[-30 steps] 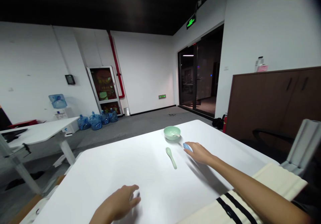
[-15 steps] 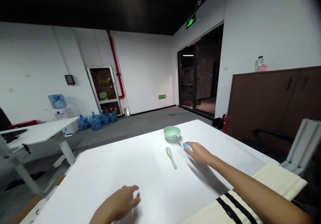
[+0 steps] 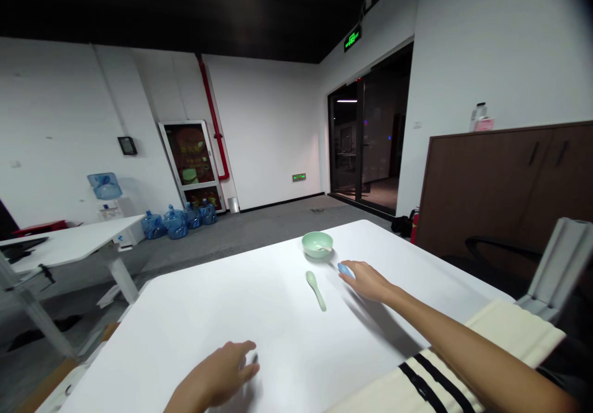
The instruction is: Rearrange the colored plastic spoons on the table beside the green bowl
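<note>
A pale green bowl (image 3: 317, 244) stands toward the far side of the white table (image 3: 259, 314), with something pale lying inside it. A green spoon (image 3: 315, 289) lies on the table just in front of the bowl. My right hand (image 3: 368, 280) reaches out to the right of the spoon, its fingers laid over a small blue object (image 3: 344, 270) whose bowl-side end shows. My left hand (image 3: 227, 370) rests palm down on the near part of the table, fingers loosely spread, holding nothing.
A folded cream cloth with black stripes (image 3: 463, 363) lies at the table's near right. A dark chair (image 3: 504, 258) and brown cabinet (image 3: 504, 184) stand to the right. Another white desk (image 3: 69, 246) and several water bottles (image 3: 176, 221) are at the left.
</note>
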Demonstrator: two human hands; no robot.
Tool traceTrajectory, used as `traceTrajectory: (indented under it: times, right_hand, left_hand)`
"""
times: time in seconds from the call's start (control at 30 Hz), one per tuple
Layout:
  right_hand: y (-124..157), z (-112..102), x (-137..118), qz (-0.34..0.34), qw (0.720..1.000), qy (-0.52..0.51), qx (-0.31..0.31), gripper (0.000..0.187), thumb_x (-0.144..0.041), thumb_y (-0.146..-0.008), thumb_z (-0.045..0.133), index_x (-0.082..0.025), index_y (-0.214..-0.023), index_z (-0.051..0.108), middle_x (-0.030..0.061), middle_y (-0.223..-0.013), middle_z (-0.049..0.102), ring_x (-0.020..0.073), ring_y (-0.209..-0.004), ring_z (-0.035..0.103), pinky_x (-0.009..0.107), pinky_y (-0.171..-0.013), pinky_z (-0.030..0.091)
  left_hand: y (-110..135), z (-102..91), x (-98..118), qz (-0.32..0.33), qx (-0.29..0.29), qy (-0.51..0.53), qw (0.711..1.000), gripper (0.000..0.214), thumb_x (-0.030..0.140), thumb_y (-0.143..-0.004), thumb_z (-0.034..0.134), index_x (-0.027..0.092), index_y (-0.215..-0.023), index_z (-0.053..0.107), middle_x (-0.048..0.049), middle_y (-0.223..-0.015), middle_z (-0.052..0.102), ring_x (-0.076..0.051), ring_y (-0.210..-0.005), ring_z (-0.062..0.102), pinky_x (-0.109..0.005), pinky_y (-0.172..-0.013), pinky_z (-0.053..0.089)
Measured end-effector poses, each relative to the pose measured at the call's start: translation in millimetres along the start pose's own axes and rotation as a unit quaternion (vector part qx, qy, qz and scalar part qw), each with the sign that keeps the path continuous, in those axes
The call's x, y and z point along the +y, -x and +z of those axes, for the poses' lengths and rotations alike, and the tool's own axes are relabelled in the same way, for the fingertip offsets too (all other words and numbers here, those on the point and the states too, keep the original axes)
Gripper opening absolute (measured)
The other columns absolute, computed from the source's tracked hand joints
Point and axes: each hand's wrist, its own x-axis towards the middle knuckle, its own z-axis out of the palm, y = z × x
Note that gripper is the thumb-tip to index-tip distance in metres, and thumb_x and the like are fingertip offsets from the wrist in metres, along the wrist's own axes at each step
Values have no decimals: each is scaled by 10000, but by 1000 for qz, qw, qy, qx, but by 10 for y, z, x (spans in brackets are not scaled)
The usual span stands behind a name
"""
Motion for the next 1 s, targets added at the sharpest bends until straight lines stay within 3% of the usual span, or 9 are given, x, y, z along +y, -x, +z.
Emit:
traceTrajectory:
  times: [1.0]
  right_hand:
    - [-27,59,80,-10,1000,8,8,454,-494,-915,433,-226,-1248,585,101,-1191,659,246,-1112,584,300,-907,391]
  left_hand:
    - [10,-31,32,4,-1,-5,1000,535,528,-859,417,264,-1306,549,-73,-1167,670,-252,-1022,638,-369,-887,477]
